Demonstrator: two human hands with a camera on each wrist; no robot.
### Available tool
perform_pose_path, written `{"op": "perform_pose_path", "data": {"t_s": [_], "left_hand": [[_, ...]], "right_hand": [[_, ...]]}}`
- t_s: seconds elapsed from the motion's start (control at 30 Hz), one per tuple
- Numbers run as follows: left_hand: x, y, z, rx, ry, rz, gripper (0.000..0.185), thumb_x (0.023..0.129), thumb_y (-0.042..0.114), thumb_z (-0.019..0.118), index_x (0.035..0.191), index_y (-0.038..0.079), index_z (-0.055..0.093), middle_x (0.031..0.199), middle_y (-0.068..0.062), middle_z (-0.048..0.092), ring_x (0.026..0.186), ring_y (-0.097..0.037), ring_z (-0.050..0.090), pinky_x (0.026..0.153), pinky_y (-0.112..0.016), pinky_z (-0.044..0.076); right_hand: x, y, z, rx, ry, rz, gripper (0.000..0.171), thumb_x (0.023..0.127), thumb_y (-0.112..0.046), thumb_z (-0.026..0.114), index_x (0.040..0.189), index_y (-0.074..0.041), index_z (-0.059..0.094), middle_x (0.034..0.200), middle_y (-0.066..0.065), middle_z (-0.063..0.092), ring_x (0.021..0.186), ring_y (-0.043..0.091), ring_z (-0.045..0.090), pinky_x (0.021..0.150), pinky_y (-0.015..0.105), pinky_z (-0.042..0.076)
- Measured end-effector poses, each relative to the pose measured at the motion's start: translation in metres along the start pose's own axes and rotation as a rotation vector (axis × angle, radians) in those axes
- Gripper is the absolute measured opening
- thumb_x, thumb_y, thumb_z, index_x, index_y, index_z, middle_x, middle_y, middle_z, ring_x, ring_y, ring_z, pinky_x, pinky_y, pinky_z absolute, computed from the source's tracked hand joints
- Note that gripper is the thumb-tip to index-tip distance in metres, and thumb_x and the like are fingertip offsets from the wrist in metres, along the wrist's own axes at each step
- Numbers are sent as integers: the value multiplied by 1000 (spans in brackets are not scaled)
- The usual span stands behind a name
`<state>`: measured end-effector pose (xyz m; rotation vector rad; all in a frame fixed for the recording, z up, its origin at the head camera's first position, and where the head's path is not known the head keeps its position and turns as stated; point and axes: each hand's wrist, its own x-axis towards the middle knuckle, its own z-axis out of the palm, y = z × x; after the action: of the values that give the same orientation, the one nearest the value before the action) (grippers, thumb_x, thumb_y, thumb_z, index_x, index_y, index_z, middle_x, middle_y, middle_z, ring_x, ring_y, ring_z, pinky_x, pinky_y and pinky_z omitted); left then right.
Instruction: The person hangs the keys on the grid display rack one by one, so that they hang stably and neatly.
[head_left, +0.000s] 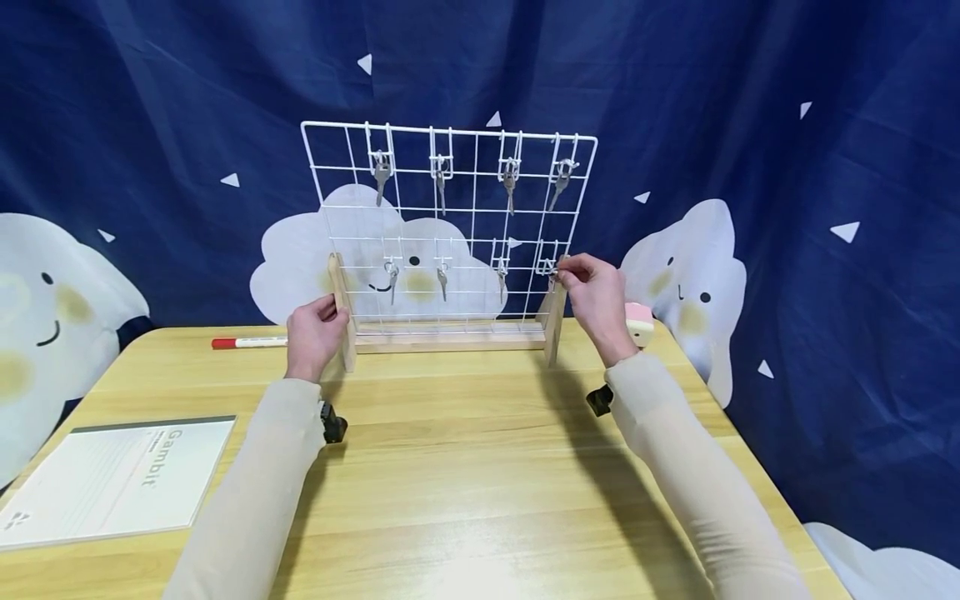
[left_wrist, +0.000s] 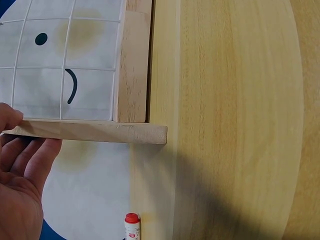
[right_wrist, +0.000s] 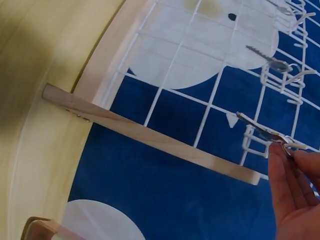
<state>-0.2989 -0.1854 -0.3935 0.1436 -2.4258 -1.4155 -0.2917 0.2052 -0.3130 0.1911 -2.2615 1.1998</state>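
Observation:
A white wire grid rack (head_left: pixel 450 217) stands in a wooden base (head_left: pixel 450 337) at the far side of the table. Several keys (head_left: pixel 382 177) hang from its hooks in two rows. My left hand (head_left: pixel 327 312) grips the rack's left wooden upright (head_left: pixel 341 308); in the left wrist view the thumb lies on the upright (left_wrist: pixel 90 131) and the fingers (left_wrist: pixel 30 160) curl under it. My right hand (head_left: pixel 567 268) pinches a key (head_left: pixel 552 275) at the lowest right hook. In the right wrist view the fingertips (right_wrist: pixel 280 155) hold the key (right_wrist: pixel 260 131) by its head, beside the right upright (right_wrist: pixel 150 136).
A red-capped marker (head_left: pixel 247 342) lies left of the rack, also seen as a marker (left_wrist: pixel 131 227) in the left wrist view. A grey notebook (head_left: pixel 112 479) lies at the table's near left. A pink and white object (head_left: pixel 640 323) sits behind my right hand. A blue cloud-print curtain (head_left: pixel 787 167) hangs behind.

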Motion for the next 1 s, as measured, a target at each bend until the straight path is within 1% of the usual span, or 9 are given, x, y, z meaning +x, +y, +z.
{"op": "perform_pose_path", "data": {"t_s": [0.23, 0.43, 0.5, 0.6, 0.7, 0.8, 0.87, 0.93, 1.0], "left_hand": [[-1, 0, 1, 7, -6, -7, 42, 98, 12, 56, 137, -3, 53, 130, -21, 59, 118, -28, 59, 98, -35, 50], [-2, 0, 2, 15, 1, 2, 42, 98, 12, 56, 137, -3, 54, 129, -21, 59, 118, -28, 59, 98, -35, 50], [-2, 0, 2, 16, 0, 4, 42, 98, 12, 56, 137, -3, 54, 129, -21, 59, 118, -28, 59, 98, -35, 50], [-3, 2, 1, 29, -15, 11, 42, 98, 12, 55, 137, -5, 53, 129, -23, 59, 118, -30, 59, 98, -37, 50], [-2, 3, -2, 100, -48, 46, 41, 99, 12, 53, 135, -7, 54, 125, -25, 61, 116, -34, 60, 97, -42, 51], [-1, 5, -8, 215, -111, 88, 39, 99, 14, 49, 129, -8, 58, 121, -27, 63, 114, -39, 59, 97, -49, 50], [-4, 7, -12, 290, -190, 87, 42, 99, 17, 47, 132, -9, 54, 124, -29, 60, 117, -43, 55, 101, -53, 46], [-8, 9, -18, 360, -292, 61, 53, 100, 23, 44, 142, -10, 41, 131, -33, 52, 122, -47, 50, 105, -56, 41], [-15, 10, -24, 432, -415, 31, 69, 102, 32, 42, 149, -13, 19, 140, -38, 39, 127, -51, 41, 109, -59, 34]], "right_hand": [[3, 6, 1, -39, -24, 11, 9, 92, -3, 67, 97, -2, 74, 92, 10, 73, 81, 19, 68, 65, 18, 51], [-3, 13, -4, 27, -34, 3, 11, 92, -1, 65, 100, 2, 72, 97, 13, 72, 83, 21, 66, 66, 17, 49], [-8, 16, -6, 40, -60, 13, 13, 93, 0, 62, 103, 4, 70, 97, 15, 71, 83, 22, 66, 66, 18, 48], [-18, 20, -9, 5, -123, 35, 17, 95, -2, 59, 108, 5, 68, 99, 16, 70, 86, 23, 64, 69, 23, 49], [-26, 22, -12, -42, -187, 48, 20, 97, -6, 57, 112, 5, 66, 101, 16, 69, 89, 26, 64, 76, 32, 51], [-34, 25, -14, -51, -247, 62, 24, 99, -7, 55, 117, 6, 63, 106, 19, 67, 96, 29, 63, 85, 39, 53], [-40, 27, -15, -68, -296, 71, 27, 99, -8, 55, 120, 7, 61, 110, 20, 65, 102, 31, 62, 91, 42, 52], [-48, 30, -16, -109, -359, 77, 32, 100, -12, 54, 125, 7, 58, 117, 22, 63, 110, 34, 59, 97, 45, 50], [-57, 32, -18, -161, -432, 86, 39, 102, -19, 53, 131, 6, 54, 125, 23, 59, 118, 36, 54, 102, 48, 45]]}}
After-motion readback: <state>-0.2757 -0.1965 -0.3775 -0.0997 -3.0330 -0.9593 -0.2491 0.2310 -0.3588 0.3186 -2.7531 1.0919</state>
